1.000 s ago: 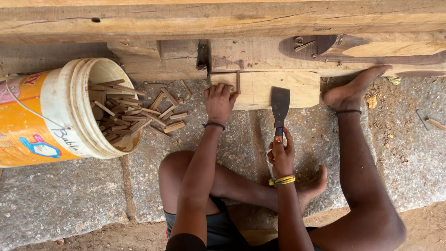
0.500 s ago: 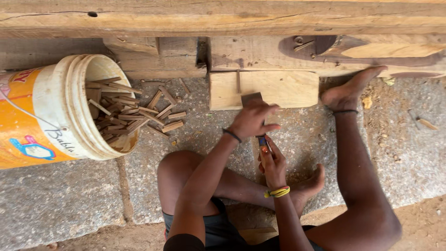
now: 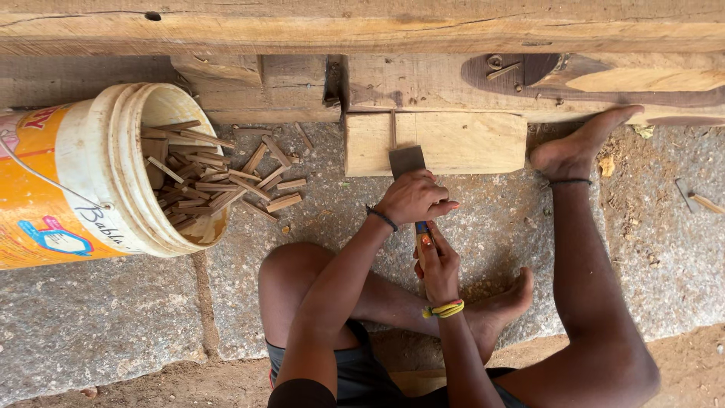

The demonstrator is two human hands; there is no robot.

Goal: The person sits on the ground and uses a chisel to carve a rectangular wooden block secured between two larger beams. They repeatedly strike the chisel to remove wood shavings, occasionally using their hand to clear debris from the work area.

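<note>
I sit on stone paving facing a pale wooden block [image 3: 461, 142] that lies against a long timber beam [image 3: 362, 26]. My right hand [image 3: 436, 261] grips the handle of a flat-bladed knife [image 3: 408, 161]; its dark blade tip rests on the block's front edge. My left hand [image 3: 414, 198] lies over the blade just behind the tip, fingers curled on it. A thin wooden sliver stands on the block just above the blade. My right foot [image 3: 574, 147] presses against the block's right end.
A tipped yellow and white plastic bucket [image 3: 91, 185] at the left spills several small wooden sticks [image 3: 264, 181] onto the stone. A dark carved wooden piece [image 3: 604, 79] lies on the beam at the right. Wood chips [image 3: 706, 202] lie at the far right.
My left hand left the wooden block's left end and came down onto the knife blade. The knife moved up so its tip meets the block.
</note>
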